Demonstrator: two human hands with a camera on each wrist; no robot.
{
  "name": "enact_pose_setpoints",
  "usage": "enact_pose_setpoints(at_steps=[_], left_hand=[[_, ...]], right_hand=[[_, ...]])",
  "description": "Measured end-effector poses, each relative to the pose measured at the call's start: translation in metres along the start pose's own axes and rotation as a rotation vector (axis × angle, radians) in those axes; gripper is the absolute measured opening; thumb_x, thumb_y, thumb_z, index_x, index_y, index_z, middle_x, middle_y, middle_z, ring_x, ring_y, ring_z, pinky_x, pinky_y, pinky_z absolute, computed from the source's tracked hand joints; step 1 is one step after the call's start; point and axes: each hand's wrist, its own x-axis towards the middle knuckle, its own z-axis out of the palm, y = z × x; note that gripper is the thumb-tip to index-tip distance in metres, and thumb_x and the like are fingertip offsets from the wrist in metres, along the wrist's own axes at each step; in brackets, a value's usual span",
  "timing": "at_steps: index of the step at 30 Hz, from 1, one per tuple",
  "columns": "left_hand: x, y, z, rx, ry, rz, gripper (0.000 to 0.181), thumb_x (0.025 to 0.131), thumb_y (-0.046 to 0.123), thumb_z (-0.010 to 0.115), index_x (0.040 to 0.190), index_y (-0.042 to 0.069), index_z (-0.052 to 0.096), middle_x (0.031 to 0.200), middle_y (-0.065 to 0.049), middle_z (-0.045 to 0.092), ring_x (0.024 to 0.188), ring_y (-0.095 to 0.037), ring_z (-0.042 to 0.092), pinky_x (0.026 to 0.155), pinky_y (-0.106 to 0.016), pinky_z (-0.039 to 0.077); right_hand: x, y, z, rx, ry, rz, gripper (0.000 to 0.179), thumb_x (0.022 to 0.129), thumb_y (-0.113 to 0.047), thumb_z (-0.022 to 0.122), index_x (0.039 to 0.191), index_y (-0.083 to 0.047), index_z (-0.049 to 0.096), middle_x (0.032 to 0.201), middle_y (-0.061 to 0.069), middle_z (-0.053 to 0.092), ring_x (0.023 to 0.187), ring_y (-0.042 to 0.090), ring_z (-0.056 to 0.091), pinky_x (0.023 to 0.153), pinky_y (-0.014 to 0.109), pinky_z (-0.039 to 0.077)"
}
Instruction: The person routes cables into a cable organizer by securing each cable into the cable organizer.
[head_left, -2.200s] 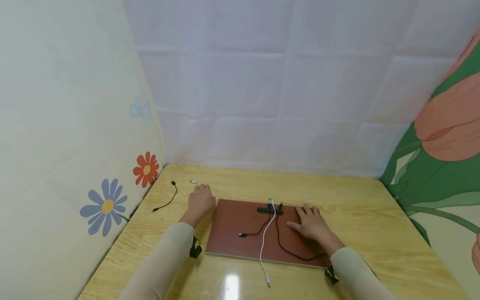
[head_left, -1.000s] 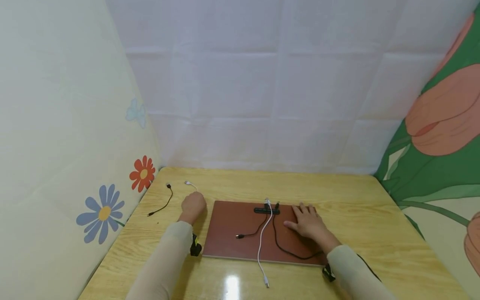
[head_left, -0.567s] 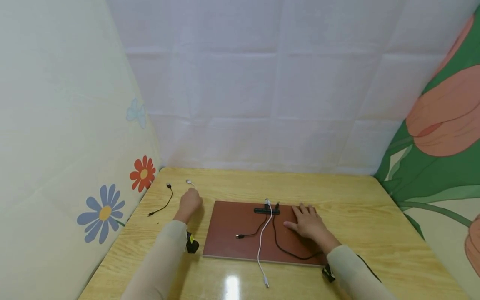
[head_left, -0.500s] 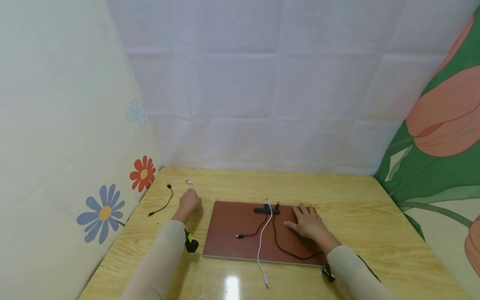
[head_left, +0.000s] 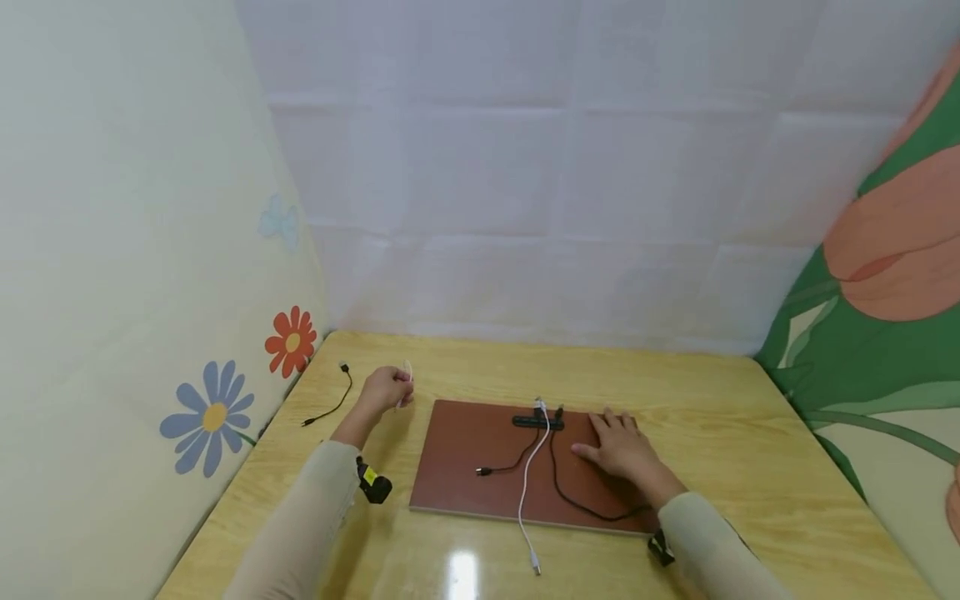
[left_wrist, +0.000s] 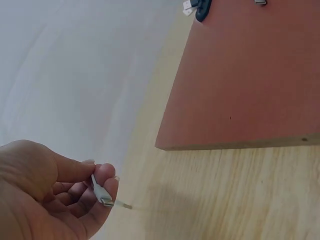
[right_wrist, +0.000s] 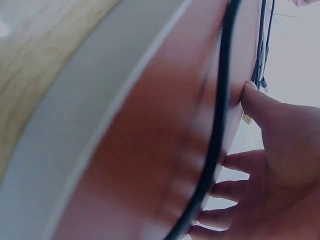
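In the head view my left hand is raised left of the red-brown board. It pinches a short white USB cable between thumb and fingertips; a metal-tipped plug shows by the fingers in the left wrist view. My right hand rests on the board's right part, fingers spread. A black USB hub lies near the board's far edge, with several plugs in it. From it run a long white cable, a short black cable and a longer black cable that passes under my right wrist.
Another short black cable lies on the wooden table at the far left. A white cloth hangs behind the table. Flower-patterned sheets stand on both sides. The long white cable's plug hangs past the board's near edge.
My left hand has picked the short white cable up off the table and turned, so its thumb side and fingertips show. The right hand stays on the board. The head view shifts slightly.
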Motion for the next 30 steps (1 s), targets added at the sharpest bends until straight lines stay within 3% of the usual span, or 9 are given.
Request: enact_pose_setpoints(at_steps=[5, 10, 17, 23, 27, 30], left_hand=[[-0.005, 0.014, 0.004, 0.049, 0.021, 0.052, 0.015, 0.102, 0.007, 0.057, 0.111, -0.004, 0.062, 0.1, -0.019, 0.066, 0.084, -0.026, 0.07, 0.08, -0.044, 0.059], [-0.014, 0.029, 0.009, 0.116, 0.027, 0.147, 0.012, 0.1, 0.006, 0.06, 0.108, -0.004, 0.063, 0.097, -0.017, 0.066, 0.078, -0.02, 0.069, 0.076, -0.038, 0.06], [-0.029, 0.048, 0.022, 0.168, 0.026, 0.273, 0.009, 0.099, 0.004, 0.063, 0.105, -0.003, 0.064, 0.095, -0.016, 0.068, 0.074, -0.016, 0.069, 0.065, -0.028, 0.058], [-0.048, 0.068, 0.037, 0.188, -0.003, 0.371, 0.011, 0.1, 0.005, 0.063, 0.108, -0.002, 0.065, 0.094, -0.014, 0.068, 0.072, -0.016, 0.069, 0.063, -0.028, 0.057], [-0.062, 0.079, 0.047, 0.203, -0.022, 0.443, 0.009, 0.1, 0.007, 0.063, 0.106, 0.001, 0.066, 0.09, -0.008, 0.068, 0.072, -0.017, 0.069, 0.061, -0.028, 0.056], [-0.071, 0.085, 0.053, 0.219, -0.042, 0.501, 0.007, 0.1, 0.006, 0.063, 0.105, 0.002, 0.066, 0.088, -0.007, 0.068, 0.071, -0.018, 0.07, 0.06, -0.027, 0.055]], right_hand=[[0.003, 0.001, -0.003, 0.005, -0.004, -0.001, 0.082, 0.097, -0.054, 0.06, 0.153, 0.002, 0.037, 0.157, 0.036, 0.026, 0.142, 0.061, 0.021, 0.106, 0.074, 0.029], [0.005, 0.0, -0.009, 0.04, -0.016, 0.015, 0.075, 0.099, -0.048, 0.061, 0.151, 0.003, 0.041, 0.155, 0.037, 0.029, 0.141, 0.06, 0.024, 0.104, 0.074, 0.032], [0.015, -0.01, -0.02, 0.133, 0.091, -0.051, 0.055, 0.102, -0.028, 0.061, 0.141, 0.009, 0.05, 0.142, 0.034, 0.049, 0.13, 0.052, 0.047, 0.103, 0.063, 0.041], [0.018, -0.038, -0.038, 0.391, 0.143, -0.121, 0.045, 0.105, -0.03, 0.054, 0.138, 0.0, 0.059, 0.135, 0.021, 0.061, 0.125, 0.042, 0.056, 0.1, 0.057, 0.047], [0.02, -0.069, -0.05, 0.633, 0.058, -0.144, 0.048, 0.107, -0.037, 0.049, 0.136, -0.002, 0.062, 0.127, 0.016, 0.068, 0.119, 0.035, 0.063, 0.098, 0.053, 0.05], [0.025, -0.091, -0.051, 0.783, -0.002, -0.172, 0.051, 0.109, -0.038, 0.045, 0.134, 0.003, 0.062, 0.122, 0.019, 0.07, 0.114, 0.034, 0.067, 0.096, 0.05, 0.053]])
